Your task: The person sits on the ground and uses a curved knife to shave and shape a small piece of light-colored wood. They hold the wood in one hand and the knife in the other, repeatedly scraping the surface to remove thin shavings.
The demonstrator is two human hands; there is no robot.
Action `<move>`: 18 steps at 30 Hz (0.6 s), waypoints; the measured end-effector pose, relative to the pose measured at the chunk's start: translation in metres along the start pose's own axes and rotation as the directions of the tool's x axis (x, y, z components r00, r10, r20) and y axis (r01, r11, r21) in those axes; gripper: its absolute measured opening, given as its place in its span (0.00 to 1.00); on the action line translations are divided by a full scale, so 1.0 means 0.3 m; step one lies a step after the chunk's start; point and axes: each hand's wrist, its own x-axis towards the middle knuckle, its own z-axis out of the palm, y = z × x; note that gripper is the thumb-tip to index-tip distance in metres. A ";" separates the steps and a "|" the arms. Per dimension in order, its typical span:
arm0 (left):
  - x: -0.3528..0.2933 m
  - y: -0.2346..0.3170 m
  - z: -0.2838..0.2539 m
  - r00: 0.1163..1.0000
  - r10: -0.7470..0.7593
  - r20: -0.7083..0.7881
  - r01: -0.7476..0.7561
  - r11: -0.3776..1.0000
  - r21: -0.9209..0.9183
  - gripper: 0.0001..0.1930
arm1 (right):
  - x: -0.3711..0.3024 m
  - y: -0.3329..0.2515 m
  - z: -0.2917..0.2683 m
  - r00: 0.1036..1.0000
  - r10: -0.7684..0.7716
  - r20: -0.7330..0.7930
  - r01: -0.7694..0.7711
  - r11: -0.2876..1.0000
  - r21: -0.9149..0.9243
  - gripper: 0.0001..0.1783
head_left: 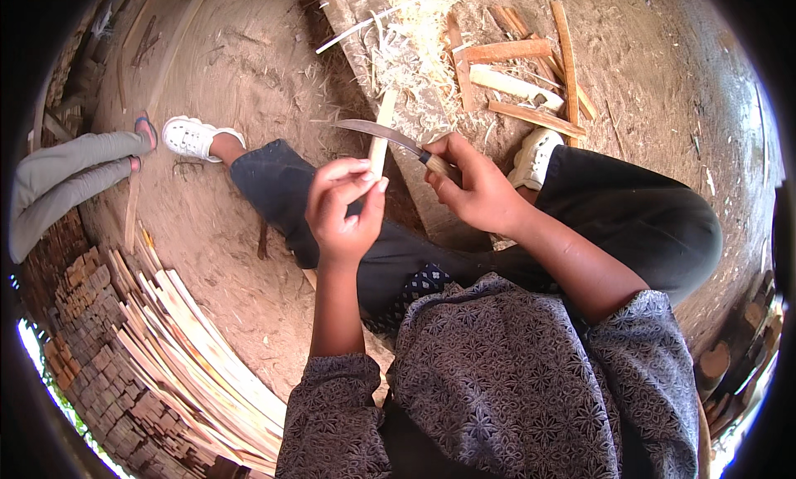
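A pale, narrow strip of wood [379, 152] is pinched between the thumb and fingers of my left hand [344, 210], its far end pointing away from me. My right hand [477, 185] is wrapped round the light handle of a curved knife [377, 129]. The dark blade lies across the strip, a little beyond my left fingertips, with its tip out to the left. Whether the edge bites into the wood cannot be made out. Beneath both hands runs a long wooden plank [414, 160], and curled wood shavings [402, 65] are heaped over its far part.
Short wood pieces [510, 50] lie on the dirt floor beyond my right foot. At the lower left, long pale strips [199, 338] rest beside stacked wood blocks [108, 363]. Another person's legs [75, 164] show at the far left. My white shoes [199, 137] flank the plank.
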 end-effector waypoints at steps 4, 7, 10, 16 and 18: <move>-0.094 0.013 0.038 0.984 -0.177 -0.021 0.169 0.964 -0.203 0.14 | 0.011 -0.012 -0.029 0.996 0.086 0.032 -0.080 0.986 -0.147 0.17; -0.118 0.027 0.049 0.980 -0.190 0.056 0.198 0.949 -0.246 0.13 | 0.027 -0.036 -0.031 0.980 0.195 0.038 -0.190 0.976 -0.109 0.19; -0.086 0.043 0.050 0.998 -0.048 0.026 0.050 0.996 -0.077 0.14 | 0.034 -0.080 -0.049 0.978 0.182 0.099 -0.166 0.974 -0.151 0.19; -0.097 0.045 0.069 0.996 0.037 -0.080 -0.033 0.998 0.047 0.15 | 0.024 -0.173 -0.144 0.912 0.364 0.190 -0.301 0.908 -0.291 0.17; -0.087 0.045 0.072 0.992 0.076 -0.099 -0.068 0.994 0.082 0.16 | 0.003 -0.180 -0.174 0.949 0.212 0.232 -0.124 0.932 -0.341 0.16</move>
